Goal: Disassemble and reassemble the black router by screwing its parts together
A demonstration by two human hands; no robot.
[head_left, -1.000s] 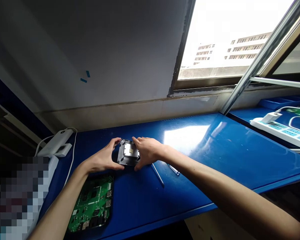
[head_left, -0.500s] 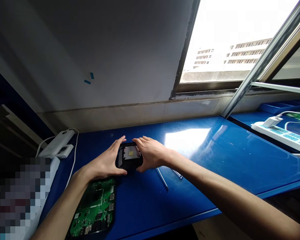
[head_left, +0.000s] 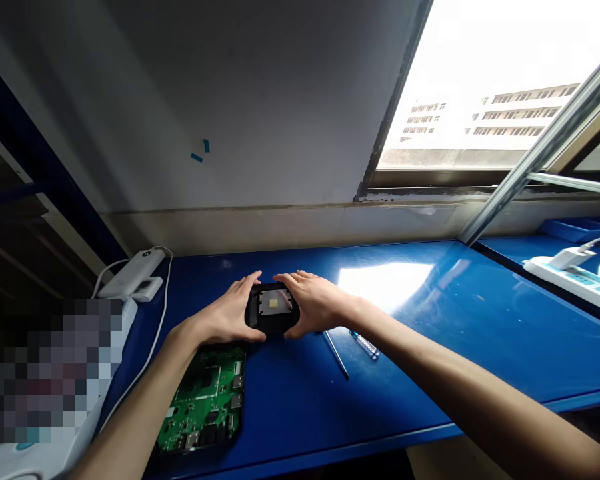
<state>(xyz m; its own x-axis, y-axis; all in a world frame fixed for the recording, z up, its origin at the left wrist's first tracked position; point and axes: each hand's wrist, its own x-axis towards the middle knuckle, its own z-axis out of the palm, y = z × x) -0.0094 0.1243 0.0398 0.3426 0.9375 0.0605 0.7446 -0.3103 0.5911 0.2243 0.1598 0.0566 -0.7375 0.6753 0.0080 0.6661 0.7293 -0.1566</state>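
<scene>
Between my two hands is a black plastic casing (head_left: 273, 325) with a silvery plate and a small yellowish square on its upper face. My left hand (head_left: 230, 313) grips its left side, thumb at the near edge and fingers at the far edge. On the right side my right hand (head_left: 314, 303) clasps it the same way. Below my left wrist lies a green circuit board (head_left: 210, 393) in a dark frame, partly covered by my forearm. A thin metal rod (head_left: 337, 355) and a clear-handled screwdriver (head_left: 365, 345) lie right of the casing, near my right forearm.
A blue table (head_left: 300, 413) runs along the wall. At left are a white device with a cable (head_left: 135, 272) and a pixelated area. On the right stand a metal post (head_left: 495, 203), a white power strip (head_left: 580, 283) and a blue tray (head_left: 575, 229).
The whole view has shifted, so the scene sits further right. More of the clear-handled screwdriver shows beside my right forearm. Both hands keep their grip on the casing.
</scene>
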